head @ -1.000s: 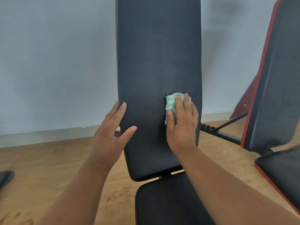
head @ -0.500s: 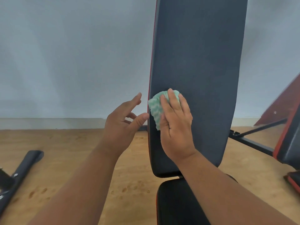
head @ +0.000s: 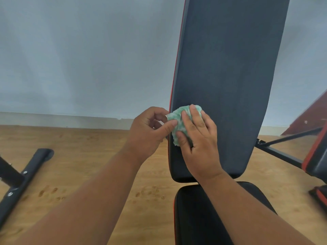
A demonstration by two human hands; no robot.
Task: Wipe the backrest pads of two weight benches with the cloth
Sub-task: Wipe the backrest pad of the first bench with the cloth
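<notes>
Pressing a bunched green-and-white cloth (head: 178,121) against the lower left part of the dark backrest pad (head: 228,82), the right hand (head: 198,138) lies flat with its fingers straight and spread over the fabric — the thumb runs along the cloth's lower edge. The cloth sits right at the pad's left edge, where a thin red trim shows, and a corner of it sticks out past that edge. The left hand (head: 150,131) is just beside the pad with its fingers curled; the thumb and forefinger pinch that protruding corner of the cloth, so both hands touch it at once.

The backrest pad stands steeply tilted, nearly upright, and runs out of the top of the view. Below it, apart by a narrow gap, is the black seat pad (head: 198,218) of the same bench. At the far right edge a second bench (head: 316,156) shows only partly — a black pad with red trim and a dark metal strut (head: 279,152) reaching toward it. On the left, a black metal frame leg (head: 26,175) lies on the wooden floor (head: 85,165). A pale wall (head: 79,59) with a light skirting board stands behind.
</notes>
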